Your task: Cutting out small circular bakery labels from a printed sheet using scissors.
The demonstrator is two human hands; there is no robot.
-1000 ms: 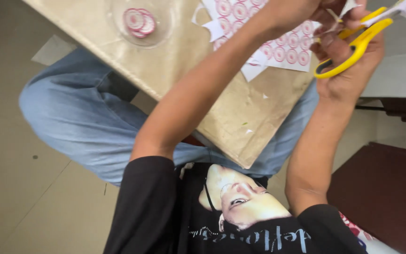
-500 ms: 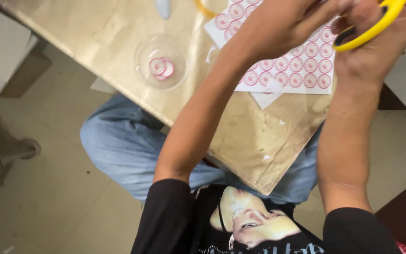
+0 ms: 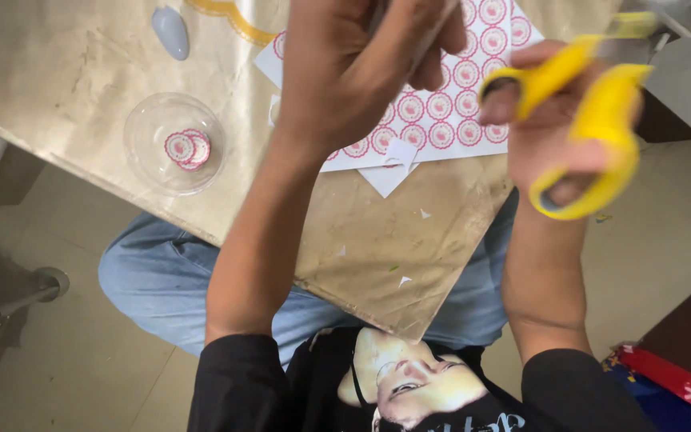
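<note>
Right hand [image 3: 557, 128] gripping yellow scissors [image 3: 593, 120], blades mostly out of frame. Left hand [image 3: 361, 68] pinching thin paper strip [image 3: 433, 32], raised above sticker sheet [image 3: 449, 112]. Risk: shaky strip, crooked cut through sticker. Cut rounds in clear bowl [image 3: 173, 144] near edge of gold-covered table [image 3: 377, 240]; likely knocked off.

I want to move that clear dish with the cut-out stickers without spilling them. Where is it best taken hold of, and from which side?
Probably by the rim of the clear round dish, fingers on opposite sides, coming from above. It sits upright on the gold board near the edge, open side up, with the loose round stickers flat inside, so a level lift should keep them in.
</note>
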